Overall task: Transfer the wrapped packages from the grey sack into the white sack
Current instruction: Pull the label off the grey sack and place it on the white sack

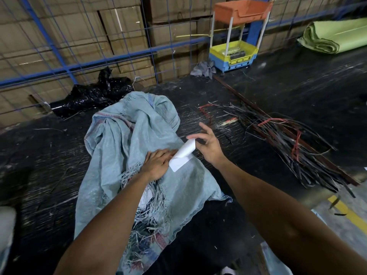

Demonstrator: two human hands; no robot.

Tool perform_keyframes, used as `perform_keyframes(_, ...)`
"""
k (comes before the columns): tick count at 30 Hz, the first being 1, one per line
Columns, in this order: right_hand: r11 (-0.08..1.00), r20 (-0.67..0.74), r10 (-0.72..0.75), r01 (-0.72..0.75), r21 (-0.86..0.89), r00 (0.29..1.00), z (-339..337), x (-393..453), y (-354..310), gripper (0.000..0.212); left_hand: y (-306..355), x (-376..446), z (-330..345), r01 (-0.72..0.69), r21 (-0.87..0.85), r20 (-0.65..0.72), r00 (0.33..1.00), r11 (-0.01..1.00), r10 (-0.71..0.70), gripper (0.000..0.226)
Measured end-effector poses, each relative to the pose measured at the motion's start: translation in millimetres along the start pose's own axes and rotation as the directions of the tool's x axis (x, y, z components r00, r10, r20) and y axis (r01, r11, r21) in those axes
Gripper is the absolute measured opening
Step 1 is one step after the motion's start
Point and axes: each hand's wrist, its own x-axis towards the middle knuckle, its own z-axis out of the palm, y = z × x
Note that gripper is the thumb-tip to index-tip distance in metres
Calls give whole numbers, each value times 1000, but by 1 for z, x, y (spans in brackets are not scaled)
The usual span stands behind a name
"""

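On the dark bench (278,92) we see the grey sack (127,139) lying crumpled in the middle, its frayed mouth toward the near edge. Our left hand (156,163) rests flat on the sack, fingers straight and pressing the cloth beside a white label (181,157). The label's lower part lies on the sack while its upper end curls up. Our right hand (208,143) hovers just right of the label with fingers spread and relaxed; whether a fingertip touches the curled end we cannot tell. Something white shows through the frayed opening. Far left lies a black plastic bag (89,96); right of the sack is a bundle of dark straps (288,139). At the far side stands a small coloured rack (236,36), with a green roll (335,36) to its right.
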Motion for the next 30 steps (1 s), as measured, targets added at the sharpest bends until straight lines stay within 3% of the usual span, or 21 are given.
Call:
perform_keyframes(4,980,91,-4,-15,199,996,1,10,-3,39,5,-2,-1,29,-26,-22,999,999,-29,48)
perform_keyframes(7,957,128,73,-105,269,989,3,20,-5,58,7,-4,-1,37,-35,-41,998,999,-39,48)
perform_keyframes(10,898,225,243,-307,316,944,9,23,-1,68,5,-3,0,34,-28,-30,999,999,-35,47)
perform_keyframes(13,850,332,363,-456,265,870,17,22,10,48,5,-3,2,55,-45,-30,998,998,-56,46)
perform_keyframes(15,825,330,392,-487,288,859,19,19,16,35,5,-3,2,67,-48,-36,997,997,-69,47)
perform_keyframes(21,801,213,308,-373,468,927,12,18,5,26,-4,3,8,57,-97,-74,995,994,-64,49)
perform_keyframes(24,799,147,295,-327,504,944,7,25,0,28,-11,7,10,55,-102,-101,993,993,-66,82)
perform_keyframes(26,791,121,298,-316,524,947,2,26,-1,29,-13,8,13,35,-124,-120,992,992,-50,90)
perform_keyframes(30,551,54,363,-261,792,930,-21,38,-20,25,-26,6,25,66,-174,-194,976,983,-100,67)
